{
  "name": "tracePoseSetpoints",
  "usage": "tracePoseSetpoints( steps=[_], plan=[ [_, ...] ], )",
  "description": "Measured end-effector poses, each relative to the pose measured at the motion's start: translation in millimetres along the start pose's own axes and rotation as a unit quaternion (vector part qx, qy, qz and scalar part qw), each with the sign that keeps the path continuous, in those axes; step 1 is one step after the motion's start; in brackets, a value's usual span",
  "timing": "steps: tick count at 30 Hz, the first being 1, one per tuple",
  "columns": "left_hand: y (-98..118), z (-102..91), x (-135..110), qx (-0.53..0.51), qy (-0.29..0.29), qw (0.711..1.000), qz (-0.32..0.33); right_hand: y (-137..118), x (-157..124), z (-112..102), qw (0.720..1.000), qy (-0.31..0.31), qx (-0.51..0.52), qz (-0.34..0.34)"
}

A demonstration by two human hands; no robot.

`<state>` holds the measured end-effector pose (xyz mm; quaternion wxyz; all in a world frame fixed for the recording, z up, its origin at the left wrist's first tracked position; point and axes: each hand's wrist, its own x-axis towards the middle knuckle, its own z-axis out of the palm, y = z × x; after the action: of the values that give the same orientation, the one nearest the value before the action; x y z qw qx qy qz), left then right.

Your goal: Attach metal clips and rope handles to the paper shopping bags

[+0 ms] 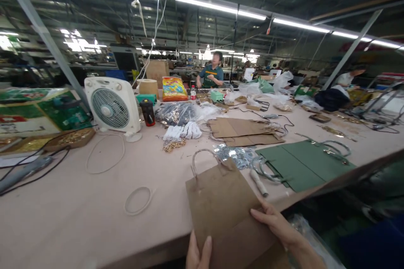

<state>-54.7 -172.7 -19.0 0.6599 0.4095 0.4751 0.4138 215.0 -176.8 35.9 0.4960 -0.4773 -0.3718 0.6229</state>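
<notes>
A brown bag panel (224, 197) with a rope-like handle (205, 152) at its far end extends over the table's front edge. My left hand (198, 252) grips its near left side, thumb on top. On the right side, my right hand (274, 220) pinches the panel's edge, with its thumb above. The panel's lower part hangs toward me, partly cut off by the frame. Just beyond it lie a heap of small clear packets (235, 155) and a pale tube-shaped tool (259, 183). Green bag panels (307, 164) with handles rest to the right.
A stack of brown panels (246, 130) lies mid-table. White gloves (182, 131), a dark cup (147, 112) and a box fan (112, 105) stand or lie leftward. A white cord loop (138, 201) is near the front. Across the table is a person (212, 73).
</notes>
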Motion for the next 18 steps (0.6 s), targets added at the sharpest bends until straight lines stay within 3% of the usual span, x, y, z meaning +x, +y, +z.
tracePoseSetpoints(
  steps=[3, 6, 12, 18],
  plan=[
    [-12, -2.7, 17, 0.024, 0.078, 0.996, 0.045, 3, 12, 1, 0.997, 0.019, -0.073, -0.005],
    [-20, -9.8, 26, 0.099, 0.121, 0.986, 0.059, 10, 22, -1, 0.974, 0.055, -0.214, -0.044],
    [-4, -26.9, 26, 0.182, 0.109, 0.974, 0.079, 68, 19, -14, 0.888, 0.225, -0.384, -0.114],
    [16, -23.7, 19, 0.283, 0.088, 0.949, 0.105, 133, 7, -38, 0.828, 0.257, -0.476, -0.146]
  ],
)
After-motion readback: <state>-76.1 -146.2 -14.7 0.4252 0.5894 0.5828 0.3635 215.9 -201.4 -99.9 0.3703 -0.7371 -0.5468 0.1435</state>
